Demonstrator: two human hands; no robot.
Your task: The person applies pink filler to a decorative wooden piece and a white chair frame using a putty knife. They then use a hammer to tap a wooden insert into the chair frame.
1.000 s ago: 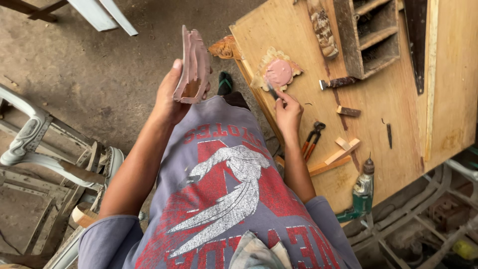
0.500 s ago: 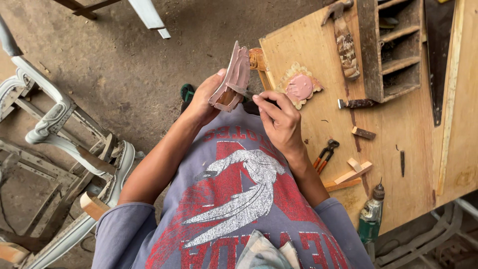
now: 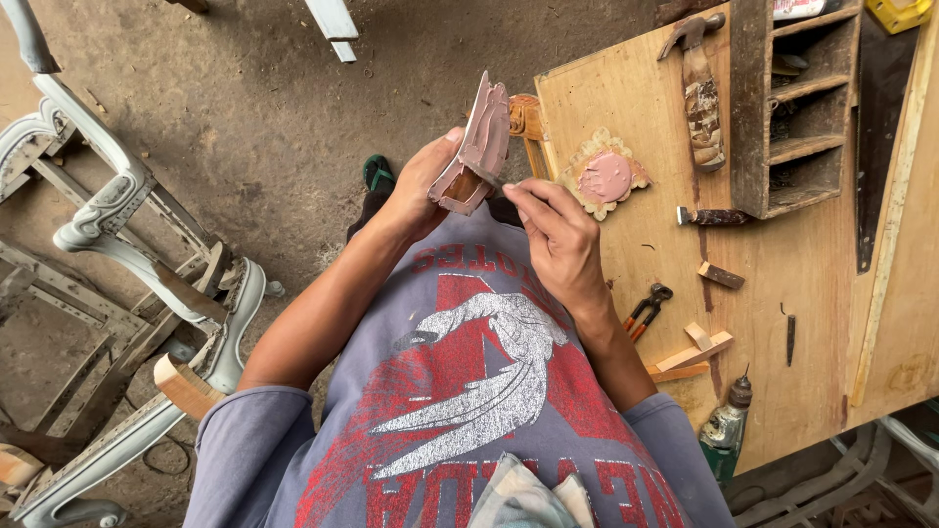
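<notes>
Plywood workbench (image 3: pixel 782 323) at right, pale carved chair frames (image 3: pixel 117 225) at left, pink-coated carved wooden piece (image 3: pixel 477 149) held above the lap, left hand (image 3: pixel 416 186) clamped round its lower end, right hand (image 3: pixel 558 235) fingers pinched together at its edge, hammer (image 3: pixel 699 88), pliers (image 3: pixel 644 311)

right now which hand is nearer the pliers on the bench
Right. The right hand is up at the pink carved piece, just left of the bench edge above the pliers. The left hand holds that piece farther left, off the bench.

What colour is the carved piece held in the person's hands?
Dusty pink over brown wood; the carved piece shows in the head view, held by the left hand.
</notes>
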